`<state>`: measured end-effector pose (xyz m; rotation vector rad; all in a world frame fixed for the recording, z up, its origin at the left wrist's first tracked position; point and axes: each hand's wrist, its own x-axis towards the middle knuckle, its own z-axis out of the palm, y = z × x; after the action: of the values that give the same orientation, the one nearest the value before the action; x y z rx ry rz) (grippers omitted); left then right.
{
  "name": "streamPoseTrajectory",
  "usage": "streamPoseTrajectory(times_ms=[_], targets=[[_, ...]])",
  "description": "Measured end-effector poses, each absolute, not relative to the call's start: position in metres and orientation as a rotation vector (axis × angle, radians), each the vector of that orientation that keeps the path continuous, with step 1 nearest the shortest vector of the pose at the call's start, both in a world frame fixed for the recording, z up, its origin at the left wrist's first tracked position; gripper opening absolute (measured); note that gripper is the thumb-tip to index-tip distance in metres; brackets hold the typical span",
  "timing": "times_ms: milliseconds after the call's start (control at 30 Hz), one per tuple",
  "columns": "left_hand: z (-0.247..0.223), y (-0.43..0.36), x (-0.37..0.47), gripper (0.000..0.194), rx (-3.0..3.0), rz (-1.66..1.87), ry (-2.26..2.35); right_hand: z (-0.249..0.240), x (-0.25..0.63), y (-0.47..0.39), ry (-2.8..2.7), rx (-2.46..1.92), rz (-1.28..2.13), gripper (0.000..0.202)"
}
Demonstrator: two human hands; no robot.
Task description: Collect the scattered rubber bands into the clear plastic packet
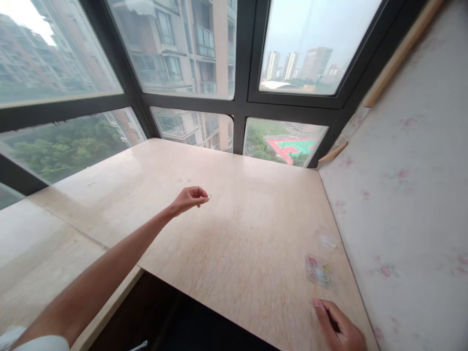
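Observation:
My left hand (190,197) reaches out over the middle of the wooden tabletop (234,253). Its thumb and forefinger pinch a small thin ring (209,196) that pokes out past the fingertips. Just beyond that hand, two similar rings (189,180) lie flat side by side on the board. At the lower right is my right hand (340,326), its fingers curled and the thumb pressed to the forefinger; whatever may be between the tips is too small to tell. In front of it lies a clear compartment box (307,275) with red, yellow, green and pale rings inside.
A clear plastic piece (328,241) lies behind the box, near the flowered wall (402,219) on the right. Dark window frames (241,102) border the far side. At the front edge there is a dark opening (175,317) below the tabletop.

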<state>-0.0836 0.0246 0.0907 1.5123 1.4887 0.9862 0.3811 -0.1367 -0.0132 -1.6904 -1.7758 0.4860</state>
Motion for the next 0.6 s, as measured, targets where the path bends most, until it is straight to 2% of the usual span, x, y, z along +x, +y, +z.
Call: streamPoseTrajectory(times_ms=[300, 600], targets=[[0.093, 0.030, 0.035, 0.035, 1.598, 0.863, 1.124, -0.002, 0.368, -0.139, -1.769, -1.672, 0.436, 0.039], [0.075, 0.023, 0.163, 0.026, 1.735, 0.672, 0.829, 0.001, 0.368, -0.137, -1.709, -1.680, 0.446, 0.034]])
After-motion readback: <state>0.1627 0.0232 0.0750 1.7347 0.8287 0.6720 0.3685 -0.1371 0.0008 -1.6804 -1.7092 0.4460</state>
